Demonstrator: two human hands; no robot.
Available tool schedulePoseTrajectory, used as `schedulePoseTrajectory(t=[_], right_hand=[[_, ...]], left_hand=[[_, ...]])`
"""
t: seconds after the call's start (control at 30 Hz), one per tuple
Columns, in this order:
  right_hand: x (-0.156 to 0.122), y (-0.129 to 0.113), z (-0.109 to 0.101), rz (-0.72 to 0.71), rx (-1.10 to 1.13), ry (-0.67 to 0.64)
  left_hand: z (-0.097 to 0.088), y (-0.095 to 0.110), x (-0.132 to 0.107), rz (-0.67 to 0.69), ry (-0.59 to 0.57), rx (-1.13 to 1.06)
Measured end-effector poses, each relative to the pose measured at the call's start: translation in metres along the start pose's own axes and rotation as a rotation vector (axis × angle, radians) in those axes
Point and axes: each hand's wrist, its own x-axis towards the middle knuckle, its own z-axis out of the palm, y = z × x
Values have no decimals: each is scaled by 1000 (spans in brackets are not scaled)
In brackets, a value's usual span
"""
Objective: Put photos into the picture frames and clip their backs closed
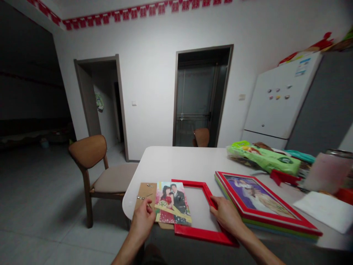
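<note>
An empty red picture frame (202,235) lies at the table's front edge, and my right hand (226,216) grips its right side. Over the frame's left part rests a printed couple photo (172,202). Under the photo's left side is a brown backing board (147,188) with small metal fittings. My left hand (143,216) is closed at the board's lower left, its fingertips pinched together beside the photo. What those fingers hold, if anything, I cannot make out. To the right, a framed photo with a red border (275,204) lies on top of a stack of frames.
On the white table (176,160), a green package (264,158), a jar (329,171) and white paper (325,209) lie to the right. A wooden chair (88,151) stands left of the table. Behind are a fridge (281,95) and two doorways.
</note>
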Motion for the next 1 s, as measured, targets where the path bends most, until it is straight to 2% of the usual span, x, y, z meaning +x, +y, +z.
schedulePoseTrajectory(t=[0.07,0.13,0.23,0.3,0.37,0.43,0.47,0.57,0.67,0.77,0.87,0.93,1.0], right_hand=[[-1,-13,0,-31,68,73],[-1,-32,2,-25,251,67],[0,-64,9,100,611,-128],[3,-82,12,191,860,-287],[6,-96,8,223,1109,-380],[8,-108,-4,206,1304,-358],[9,-113,-11,187,1365,-320],[8,-123,-30,123,1437,-240],[2,-122,-30,193,1363,-171],[-6,-108,-12,412,1343,-168],[-9,-88,-2,493,1499,-157],[-6,-72,-6,449,1531,-99],[2,-54,-16,424,1444,-46]], left_hand=[[-2,3,-2,15,-7,24],[-2,10,-5,44,7,59],[6,25,-12,168,24,112],[18,34,-16,276,-37,130],[30,42,-17,335,-127,151],[39,49,-15,348,-163,171],[42,52,-12,350,-141,158],[41,64,-3,368,12,-31],[42,73,1,232,159,-366],[53,79,0,3,208,-730],[66,79,-4,-105,160,-979],[71,75,-5,-106,104,-1027],[71,67,-3,-100,48,-985]])
